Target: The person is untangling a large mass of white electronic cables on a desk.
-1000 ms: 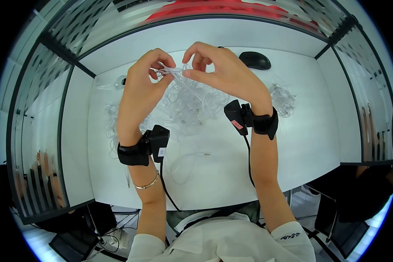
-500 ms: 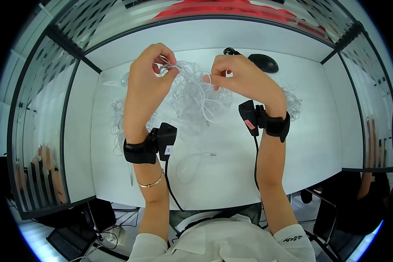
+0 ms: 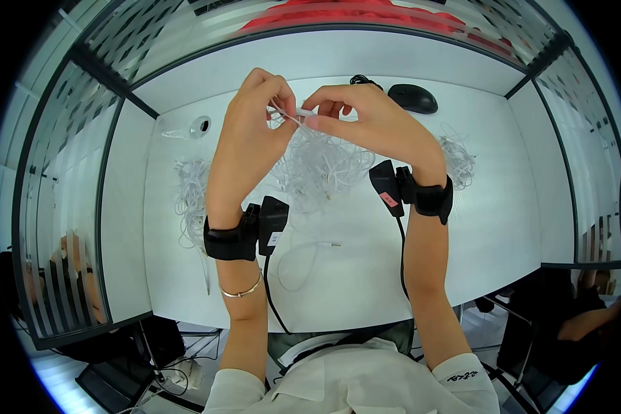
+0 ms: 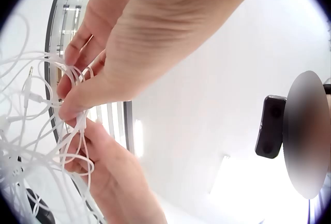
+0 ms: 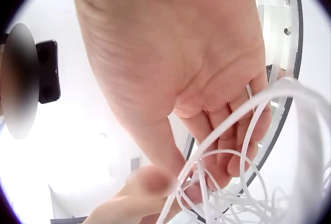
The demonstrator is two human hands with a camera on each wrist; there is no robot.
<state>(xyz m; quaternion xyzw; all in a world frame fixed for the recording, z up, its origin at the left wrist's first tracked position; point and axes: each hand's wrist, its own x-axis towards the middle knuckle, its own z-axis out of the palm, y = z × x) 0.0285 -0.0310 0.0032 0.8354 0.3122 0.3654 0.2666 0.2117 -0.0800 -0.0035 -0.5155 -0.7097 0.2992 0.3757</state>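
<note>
A tangle of thin white audio cables point(image 3: 321, 165) lies mid-table, with strands rising to both hands. My left hand point(image 3: 255, 134) pinches several strands between thumb and fingertips above the pile. Close beside it, my right hand point(image 3: 383, 127) pinches the cable with thumb and index finger, the two sets of fingertips almost meeting. In the left wrist view, a slim jack plug point(image 4: 28, 87) hangs among the loops. Cable loops point(image 5: 248, 167) cross in front of the right fingers in the right wrist view.
More bundled white cables lie at the left point(image 3: 192, 200) and right point(image 3: 457, 162). A black mouse point(image 3: 412, 99) sits at the back, and a small clear round object point(image 3: 200, 127) at the back left. A single cable with a gold-coloured plug point(image 3: 333, 244) lies nearer. Low partitions point(image 3: 317, 55) enclose the table.
My right hand moved away to the right, drawing out strands, then came back to the left fingertips. The left hand shifted slightly right, still holding its strands.
</note>
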